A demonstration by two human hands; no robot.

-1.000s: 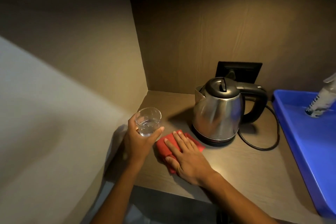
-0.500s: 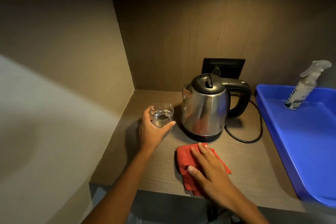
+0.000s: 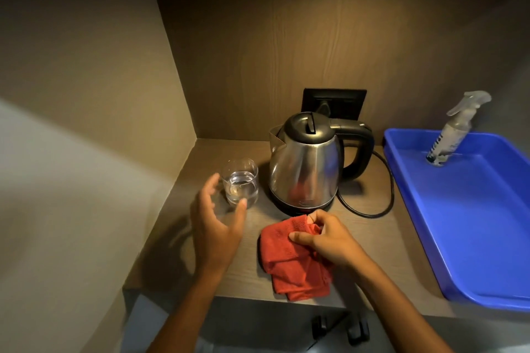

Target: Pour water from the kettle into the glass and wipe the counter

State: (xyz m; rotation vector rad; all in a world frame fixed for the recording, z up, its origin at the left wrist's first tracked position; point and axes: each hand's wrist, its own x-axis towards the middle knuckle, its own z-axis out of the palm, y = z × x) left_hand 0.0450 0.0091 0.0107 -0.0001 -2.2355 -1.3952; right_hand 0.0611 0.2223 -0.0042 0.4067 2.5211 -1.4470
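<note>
Just ahead of the right hand [image 3: 327, 241], which pinches a bunched corner of the red cloth [image 3: 295, 264] between thumb and fingers, stands the kettle [image 3: 305, 163] on its base. The rest of the cloth trails back from that pinch, lying flat on the counter [image 3: 200, 157]. Off to the pinch's left, the left hand [image 3: 216, 226] is spread open, its thumb tip apparently at the foot of the glass [image 3: 240, 182], the fingers clear of its side. The glass stands on the counter, partly filled with water.

The risk, as I judge it, sits with that open hand: a careless withdrawal could knock the glass and spill water over the wiped surface. A tug on the cloth toward the kettle could also snag its cord [image 3: 381, 198].

Half a second ago the left hand was wrapped around the glass and holding it; now it has let go. The right hand then pressed flat on the cloth, whereas now it gathers a corner. A blue tray [image 3: 487, 238] with a spray bottle [image 3: 450, 135] lies well right of the pinch.
</note>
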